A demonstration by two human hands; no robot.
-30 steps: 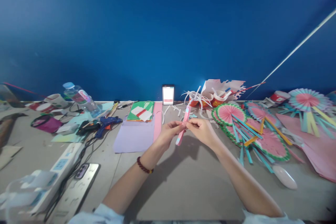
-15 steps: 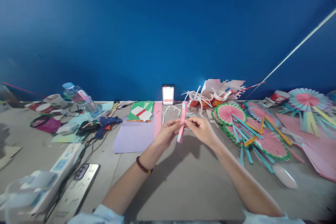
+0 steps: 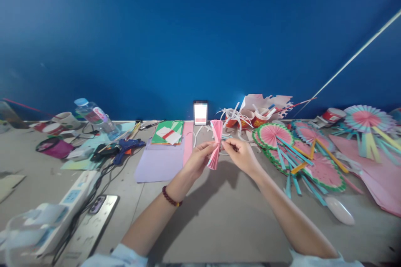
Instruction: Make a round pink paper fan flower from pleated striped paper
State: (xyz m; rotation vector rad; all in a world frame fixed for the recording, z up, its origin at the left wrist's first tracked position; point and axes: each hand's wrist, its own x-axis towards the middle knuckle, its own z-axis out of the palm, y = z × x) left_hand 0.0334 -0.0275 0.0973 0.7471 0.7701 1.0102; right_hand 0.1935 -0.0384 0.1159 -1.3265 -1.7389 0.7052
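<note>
Pink pleated paper (image 3: 217, 129), pinched narrow at its middle and spread at both ends like a bow, is held upright above the table. My left hand (image 3: 201, 156) grips its waist from the left, thumb and fingers closed on the folds. From the right, my right hand (image 3: 239, 153) has its fingertips pinched at the same waist; whether they hold the paper or something thin tied there cannot be made out. Finished paper fans (image 3: 275, 135) with pink pleats and green edges lie to the right of my hands.
At left are a purple sheet (image 3: 159, 164), a glue gun (image 3: 127, 148), a bottle (image 3: 97, 117), a power strip (image 3: 70, 200) and a phone (image 3: 94, 227). Behind stand a small screen (image 3: 200, 113) and red paper cups (image 3: 260, 117). A white computer mouse-like object (image 3: 340, 210) lies at right.
The pleated paper was a narrow folded strip; now its ends have fanned out on both sides of the pinched middle. My hands stay nearly in place.
</note>
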